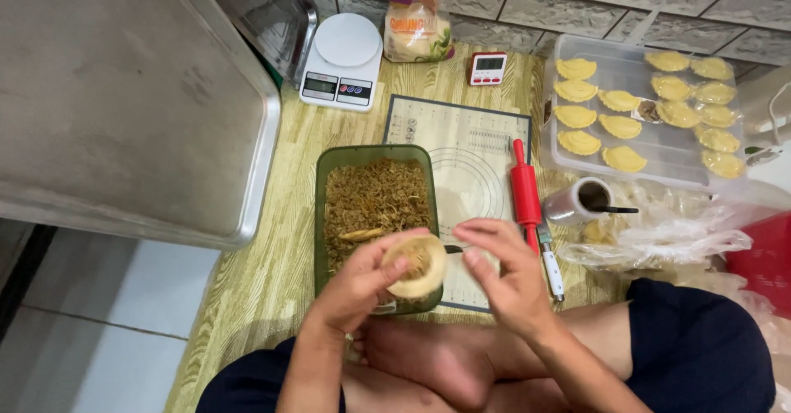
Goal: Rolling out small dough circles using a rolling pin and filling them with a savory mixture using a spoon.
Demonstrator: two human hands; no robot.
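Two hands over filling tub (326, 215): left hand (362, 285) cups dough round (416, 265); right hand (507, 269) open, fingers curled, beside it.

This is looking like a home kitchen corner used for pastry making. A low wooden board (272, 215) is lying on a tiled floor (107, 322) against a stone-pattern wall (527, 1). A kitchen scale (343, 61), a timer (488, 68), a baking mat (470, 157) and a red rolling pin (525, 192) are sitting on it.
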